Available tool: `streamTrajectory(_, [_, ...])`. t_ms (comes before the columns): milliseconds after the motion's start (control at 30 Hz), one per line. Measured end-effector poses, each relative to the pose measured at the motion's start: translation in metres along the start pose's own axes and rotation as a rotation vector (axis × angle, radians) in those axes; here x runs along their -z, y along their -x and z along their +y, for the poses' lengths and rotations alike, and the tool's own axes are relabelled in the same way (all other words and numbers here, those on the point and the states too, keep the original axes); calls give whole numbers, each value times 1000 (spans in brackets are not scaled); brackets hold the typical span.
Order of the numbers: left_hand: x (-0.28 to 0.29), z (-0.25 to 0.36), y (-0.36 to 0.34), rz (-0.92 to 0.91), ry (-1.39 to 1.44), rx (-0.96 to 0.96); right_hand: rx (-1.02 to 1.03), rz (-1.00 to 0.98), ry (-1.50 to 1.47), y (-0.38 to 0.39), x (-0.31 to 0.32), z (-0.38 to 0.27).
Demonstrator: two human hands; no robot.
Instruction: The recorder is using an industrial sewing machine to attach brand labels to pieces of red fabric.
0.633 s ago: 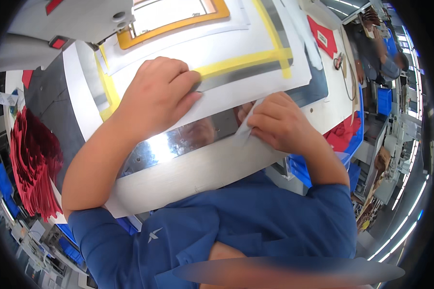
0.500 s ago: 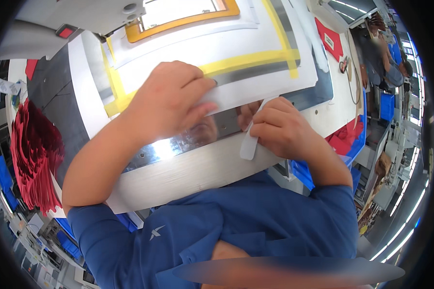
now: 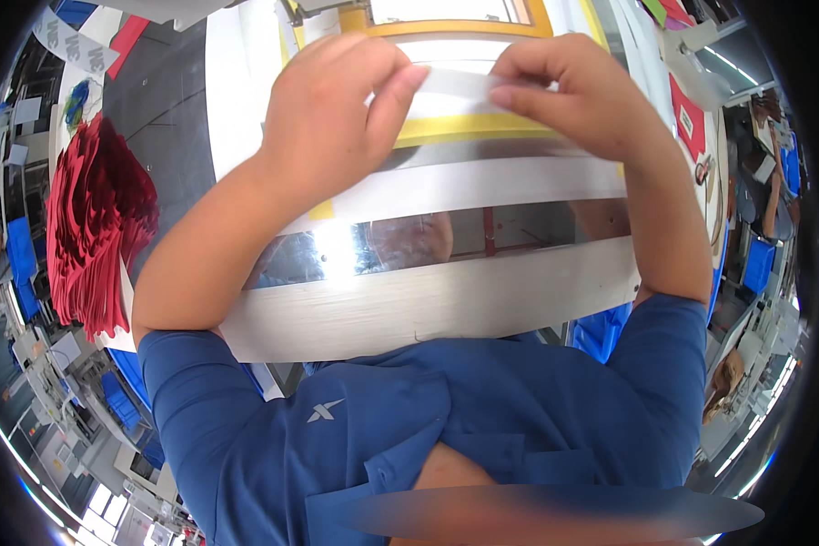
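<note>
A whitish strip [image 3: 460,86] is stretched between my hands, over a white sheet edged with yellow tape [image 3: 469,126]. At one end my left hand [image 3: 332,114] pinches it between thumb and fingers. The thumb and index finger of my right hand [image 3: 578,100] close on its other end. Just beyond the strip lies an orange frame [image 3: 464,29] with a pale opening. Both hands are raised over the sheet, and my left hand hides part of the yellow tape.
A shiny metal plate [image 3: 519,226] runs along the near side, behind a brushed metal edge [image 3: 446,296]. At the left hangs a stack of dark red fabric pieces [image 3: 100,227]. A red piece with a label [image 3: 687,118] and scissors [image 3: 702,171] lie at the right.
My right hand has moved up and away from the plate's near edge with the strip. My left hand has risen and now grips the strip's other end. The head view has shifted.
</note>
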State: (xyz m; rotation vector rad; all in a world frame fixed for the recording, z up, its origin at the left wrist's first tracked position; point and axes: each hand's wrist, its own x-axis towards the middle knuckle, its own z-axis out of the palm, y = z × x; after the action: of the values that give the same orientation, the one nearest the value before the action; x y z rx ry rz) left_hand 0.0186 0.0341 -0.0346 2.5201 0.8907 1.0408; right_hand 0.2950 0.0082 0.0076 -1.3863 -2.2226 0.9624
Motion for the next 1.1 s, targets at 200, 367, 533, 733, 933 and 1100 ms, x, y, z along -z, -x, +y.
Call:
streamTrajectory(200, [-3,-11,5,-93,-282,59,-209,96,98,8,8,32])
streamTrajectory(367, [0,-8,5,-106,-451,-14,-221,201,127,2,-8,29])
streamTrajectory(533, [-2,-6,4,-154,-673,-29,-247,263,274,1,-12,26])
streamTrajectory(733, [-8,40,9,-314,-243,-133,-275,315,246,-4,-11,26])
streamTrajectory(933, [-32,60,-2,-575,-93,0,-321,317,248,-2,-10,27])
streamTrajectory(1100, [-37,48,-6,-563,-97,11,-354,320,295,-3,-8,27])
